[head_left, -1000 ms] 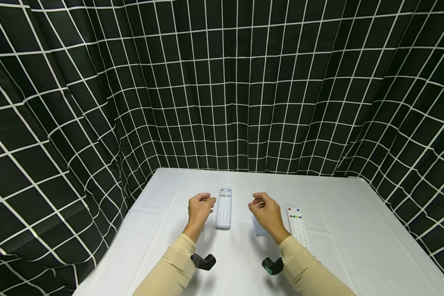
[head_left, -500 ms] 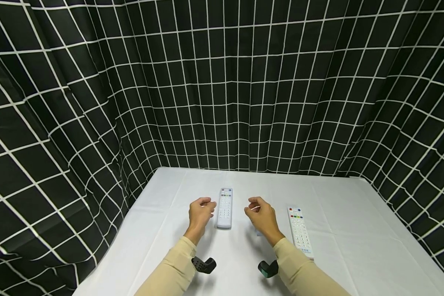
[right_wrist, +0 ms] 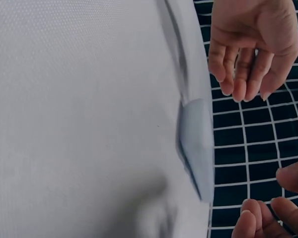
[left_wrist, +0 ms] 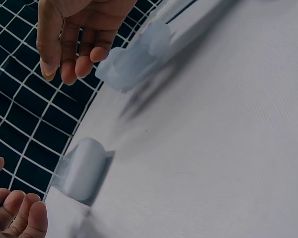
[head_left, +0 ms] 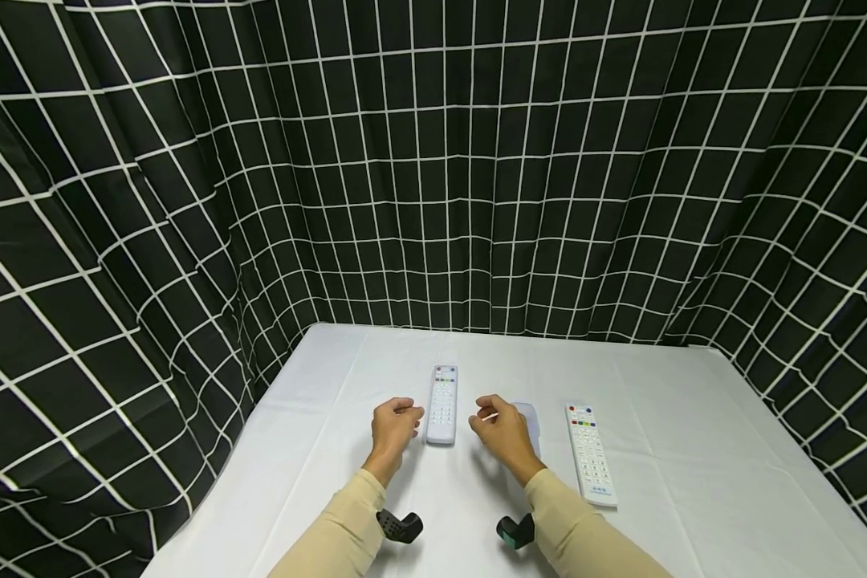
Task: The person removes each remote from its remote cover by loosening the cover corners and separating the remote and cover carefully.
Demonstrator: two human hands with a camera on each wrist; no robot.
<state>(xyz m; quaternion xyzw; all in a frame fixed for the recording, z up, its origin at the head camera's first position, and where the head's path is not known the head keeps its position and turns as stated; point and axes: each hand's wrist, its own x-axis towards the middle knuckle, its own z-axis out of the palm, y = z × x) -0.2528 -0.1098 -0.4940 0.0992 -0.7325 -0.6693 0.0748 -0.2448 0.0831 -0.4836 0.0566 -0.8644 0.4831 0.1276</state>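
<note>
My left hand (head_left: 396, 429) hovers just left of a remote control (head_left: 442, 405) in a pale translucent cover, its fingers loosely curled around nothing. To the right, my right hand (head_left: 504, 433) also hangs loosely curled and holds nothing. Partly hidden behind that hand lies an empty-looking translucent bluish cover (head_left: 529, 421). Seen from the left wrist, this crumpled cover (left_wrist: 134, 59) lies on the cloth beyond the right hand (left_wrist: 84, 34). The right wrist view shows the end of the covered remote (right_wrist: 196, 148), with the left hand (right_wrist: 253, 49) above it.
A white remote control (head_left: 591, 457) without a cover lies right of the right forearm. White cloth (head_left: 694, 449) covers the table. Black curtains (head_left: 462, 201) with a white grid stand behind and at both sides. Black wrist devices (head_left: 400, 527) hang under the forearms.
My right hand has drifted left and slightly nearer to me, uncovering more of the bluish cover and the white remote. The left hand has barely moved.
</note>
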